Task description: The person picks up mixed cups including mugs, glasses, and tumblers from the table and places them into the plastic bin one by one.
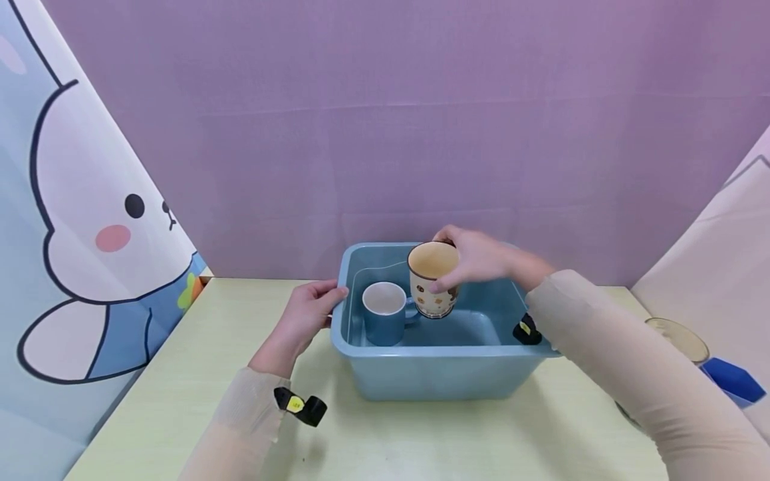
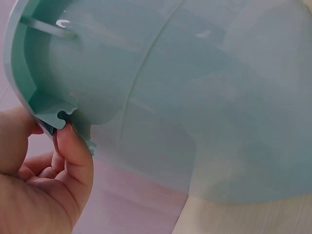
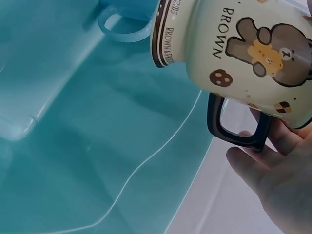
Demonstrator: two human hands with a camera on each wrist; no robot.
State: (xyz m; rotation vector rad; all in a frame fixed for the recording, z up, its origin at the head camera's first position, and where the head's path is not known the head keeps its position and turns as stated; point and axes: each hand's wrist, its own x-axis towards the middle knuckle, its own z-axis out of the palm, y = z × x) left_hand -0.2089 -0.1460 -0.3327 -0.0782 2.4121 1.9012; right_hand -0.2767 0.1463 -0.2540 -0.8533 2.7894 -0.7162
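My right hand [image 1: 478, 257] grips a cream mug [image 1: 434, 280] with a dark rim and bear pictures, over the blue plastic basin [image 1: 445, 375]. In the right wrist view the mug [image 3: 253, 63] shows its black handle [image 3: 239, 129] beside my fingers. A blue mug [image 1: 383, 327] with a white inside stands upright in the basin's left part, its handle turned right, just left of the cream mug. At the basin's left rim my left hand [image 1: 303, 317] pinches the edge between thumb and fingers; the left wrist view shows my fingers [image 2: 78, 151] curled under that rim.
The basin sits on a pale table [image 1: 289, 441] against a purple cloth [image 1: 385, 133]. To the right, partly behind my sleeve, are a round clear-looking object [image 1: 680, 339] and a dark blue angular object [image 1: 730, 381]. A cartoon-print cloth [image 1: 90, 187] hangs on the left.
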